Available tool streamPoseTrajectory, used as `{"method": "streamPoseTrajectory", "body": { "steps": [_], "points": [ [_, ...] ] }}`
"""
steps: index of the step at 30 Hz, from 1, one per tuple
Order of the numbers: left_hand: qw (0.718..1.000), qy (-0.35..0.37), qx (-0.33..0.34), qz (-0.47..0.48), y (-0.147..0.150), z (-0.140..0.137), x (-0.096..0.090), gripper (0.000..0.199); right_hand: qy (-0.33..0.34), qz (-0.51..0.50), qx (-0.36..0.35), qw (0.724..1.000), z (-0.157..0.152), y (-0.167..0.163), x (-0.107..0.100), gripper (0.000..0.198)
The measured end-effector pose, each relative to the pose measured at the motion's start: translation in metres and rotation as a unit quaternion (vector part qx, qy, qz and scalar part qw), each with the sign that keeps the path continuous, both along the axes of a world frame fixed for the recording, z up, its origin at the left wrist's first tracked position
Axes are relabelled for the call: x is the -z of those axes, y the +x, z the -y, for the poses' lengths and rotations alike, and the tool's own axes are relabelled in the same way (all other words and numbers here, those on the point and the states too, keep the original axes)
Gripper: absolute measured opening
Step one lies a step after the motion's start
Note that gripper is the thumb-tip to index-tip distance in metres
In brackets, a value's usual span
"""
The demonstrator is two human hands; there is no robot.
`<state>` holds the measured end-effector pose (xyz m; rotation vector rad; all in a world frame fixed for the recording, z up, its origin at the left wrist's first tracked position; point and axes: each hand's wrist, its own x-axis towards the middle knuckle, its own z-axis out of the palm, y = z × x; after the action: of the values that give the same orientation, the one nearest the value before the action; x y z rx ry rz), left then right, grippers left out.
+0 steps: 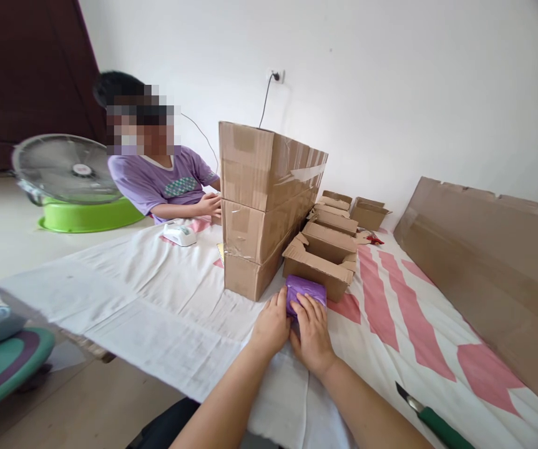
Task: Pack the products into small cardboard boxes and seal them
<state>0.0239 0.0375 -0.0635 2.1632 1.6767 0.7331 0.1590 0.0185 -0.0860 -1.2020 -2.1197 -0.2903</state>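
A shiny purple plastic-wrapped package (307,288) lies on the cloth against the front of an open cardboard box (318,269). My left hand (271,324) presses its fingers along the package's left side. With fingers curled over its top and near side, my right hand (313,330) grips the same package. The two thumbs are close together at the near edge. Just left of the package stands a stack of taped cardboard boxes (245,231). At the lower right lies a utility knife (430,418) with a green handle, its blade out.
More open cardboard boxes (369,213) stand in a row behind. A large cardboard sheet (489,262) leans along the right. A white device (180,234) lies on the cloth, left of the stack. Across the table sits a person (166,181); a fan (70,168) stands beyond.
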Motion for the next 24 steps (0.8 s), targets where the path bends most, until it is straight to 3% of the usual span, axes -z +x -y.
{"method": "streamPoseTrajectory", "body": {
  "steps": [24],
  "points": [
    [0.999, 0.034, 0.009, 0.002, -0.0004, -0.0050, 0.0079, 0.067, -0.028, -0.023, -0.012, 0.999, -0.0008, -0.0001, -0.0028, 0.048]
  ]
}}
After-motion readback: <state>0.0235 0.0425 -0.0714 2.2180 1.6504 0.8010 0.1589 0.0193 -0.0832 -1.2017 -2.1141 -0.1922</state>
